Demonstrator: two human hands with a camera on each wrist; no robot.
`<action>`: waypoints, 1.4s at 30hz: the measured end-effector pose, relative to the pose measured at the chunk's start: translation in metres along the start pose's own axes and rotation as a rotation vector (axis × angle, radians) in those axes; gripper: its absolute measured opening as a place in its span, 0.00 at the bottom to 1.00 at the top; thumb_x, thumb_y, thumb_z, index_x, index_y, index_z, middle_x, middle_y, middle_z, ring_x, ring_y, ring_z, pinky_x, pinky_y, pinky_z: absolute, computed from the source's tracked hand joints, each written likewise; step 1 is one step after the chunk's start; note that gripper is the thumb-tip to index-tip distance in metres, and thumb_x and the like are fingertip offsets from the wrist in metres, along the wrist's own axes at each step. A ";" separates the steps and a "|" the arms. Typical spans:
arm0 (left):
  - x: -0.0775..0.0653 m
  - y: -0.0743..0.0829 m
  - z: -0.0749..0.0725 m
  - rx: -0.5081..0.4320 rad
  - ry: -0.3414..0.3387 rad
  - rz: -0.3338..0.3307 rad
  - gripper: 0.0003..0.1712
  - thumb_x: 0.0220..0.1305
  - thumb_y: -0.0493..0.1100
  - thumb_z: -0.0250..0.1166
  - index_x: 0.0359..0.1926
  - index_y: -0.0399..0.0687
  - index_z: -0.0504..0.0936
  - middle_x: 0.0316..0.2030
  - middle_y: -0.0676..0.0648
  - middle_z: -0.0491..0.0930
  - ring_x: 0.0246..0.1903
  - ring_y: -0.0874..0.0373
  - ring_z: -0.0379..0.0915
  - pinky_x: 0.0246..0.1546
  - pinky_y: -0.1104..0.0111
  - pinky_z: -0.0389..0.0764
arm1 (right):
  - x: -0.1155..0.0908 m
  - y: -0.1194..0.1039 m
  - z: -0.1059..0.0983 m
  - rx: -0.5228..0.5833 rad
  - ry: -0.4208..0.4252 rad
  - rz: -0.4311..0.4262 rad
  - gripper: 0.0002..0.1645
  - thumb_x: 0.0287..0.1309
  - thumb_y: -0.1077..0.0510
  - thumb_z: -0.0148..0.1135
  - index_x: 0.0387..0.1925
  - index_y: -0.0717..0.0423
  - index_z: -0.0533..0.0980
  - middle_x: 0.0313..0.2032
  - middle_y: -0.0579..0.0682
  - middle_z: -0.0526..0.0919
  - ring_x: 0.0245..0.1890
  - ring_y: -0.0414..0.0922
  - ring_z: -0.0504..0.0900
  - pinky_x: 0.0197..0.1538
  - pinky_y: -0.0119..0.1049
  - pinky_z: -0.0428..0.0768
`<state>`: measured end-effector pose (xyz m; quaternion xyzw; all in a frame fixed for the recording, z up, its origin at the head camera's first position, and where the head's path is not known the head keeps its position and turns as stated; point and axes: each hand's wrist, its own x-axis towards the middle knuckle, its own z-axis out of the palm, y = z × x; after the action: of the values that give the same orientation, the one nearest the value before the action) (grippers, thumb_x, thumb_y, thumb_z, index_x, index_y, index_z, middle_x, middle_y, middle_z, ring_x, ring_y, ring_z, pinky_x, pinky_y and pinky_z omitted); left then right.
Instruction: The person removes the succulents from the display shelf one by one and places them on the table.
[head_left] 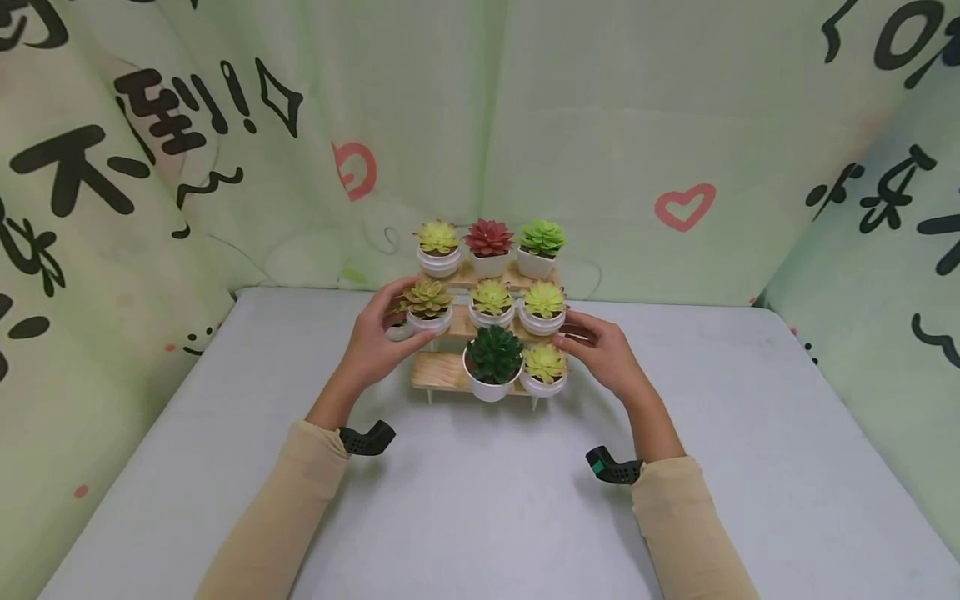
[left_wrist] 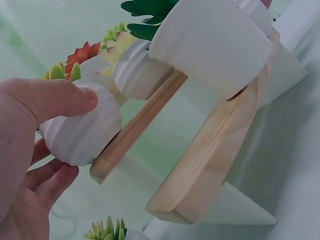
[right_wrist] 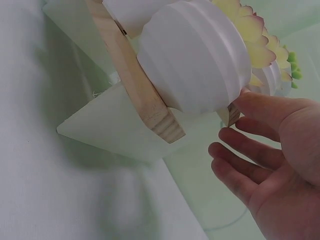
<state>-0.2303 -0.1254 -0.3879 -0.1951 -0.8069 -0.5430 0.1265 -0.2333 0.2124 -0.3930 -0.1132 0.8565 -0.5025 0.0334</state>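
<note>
A three-tier wooden plant stand (head_left: 442, 372) holds several potted artificial succulents. My left hand (head_left: 380, 335) grips the white ribbed pot of a yellow-green succulent (head_left: 427, 300) at the left end of the middle tier. In the left wrist view, the thumb presses the front of that white pot (left_wrist: 82, 127) and the fingers curl behind it. On the other side, my right hand (head_left: 603, 350) is at the stand's right end. Its fingers are loosely extended, with the thumb tip close to the lower-tier ribbed pot (right_wrist: 195, 60); whether they touch I cannot tell.
A dark green succulent (head_left: 493, 354) stands mid-front on the bottom tier, with bare wood to its left. The top tier bears a red succulent (head_left: 489, 239) between two others. Another small succulent (left_wrist: 107, 230) sits left of the stand, partly behind the left hand. A printed curtain (head_left: 600, 150) hangs behind.
</note>
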 end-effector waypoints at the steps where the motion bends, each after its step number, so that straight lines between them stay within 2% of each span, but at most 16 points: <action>1: -0.001 0.000 -0.001 0.005 0.000 -0.003 0.43 0.54 0.38 0.73 0.69 0.47 0.63 0.67 0.44 0.66 0.62 0.48 0.69 0.62 0.55 0.76 | 0.000 0.000 0.000 -0.001 0.000 0.003 0.35 0.64 0.53 0.62 0.69 0.57 0.64 0.64 0.61 0.72 0.65 0.56 0.72 0.66 0.49 0.73; 23: -0.020 -0.004 -0.029 0.034 0.004 -0.006 0.44 0.53 0.37 0.73 0.69 0.47 0.63 0.67 0.45 0.65 0.64 0.49 0.67 0.62 0.60 0.76 | -0.001 -0.002 -0.002 -0.011 0.006 0.009 0.35 0.64 0.52 0.62 0.69 0.56 0.64 0.64 0.60 0.72 0.65 0.56 0.71 0.67 0.50 0.72; 25: -0.022 -0.004 -0.031 0.039 0.009 -0.004 0.44 0.53 0.37 0.74 0.69 0.47 0.63 0.67 0.45 0.66 0.63 0.49 0.67 0.62 0.63 0.76 | 0.000 -0.002 -0.002 -0.016 0.007 0.008 0.35 0.64 0.53 0.62 0.69 0.56 0.64 0.65 0.61 0.71 0.65 0.57 0.71 0.67 0.50 0.72; 32: -0.027 -0.007 -0.036 0.010 0.024 0.008 0.44 0.52 0.35 0.74 0.68 0.46 0.64 0.66 0.45 0.66 0.62 0.50 0.67 0.56 0.85 0.72 | 0.002 -0.002 -0.002 -0.017 0.007 0.007 0.35 0.64 0.53 0.62 0.69 0.57 0.64 0.64 0.61 0.72 0.65 0.56 0.71 0.67 0.50 0.72; 42: -0.034 -0.011 -0.040 0.018 0.026 0.002 0.44 0.52 0.35 0.74 0.68 0.46 0.64 0.66 0.44 0.67 0.63 0.51 0.67 0.54 0.87 0.72 | 0.000 -0.002 0.000 -0.010 0.005 0.016 0.35 0.64 0.52 0.62 0.69 0.57 0.65 0.64 0.60 0.72 0.65 0.56 0.72 0.67 0.50 0.72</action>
<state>-0.2050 -0.1725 -0.3963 -0.1879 -0.8099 -0.5379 0.1394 -0.2335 0.2114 -0.3916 -0.1055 0.8600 -0.4981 0.0347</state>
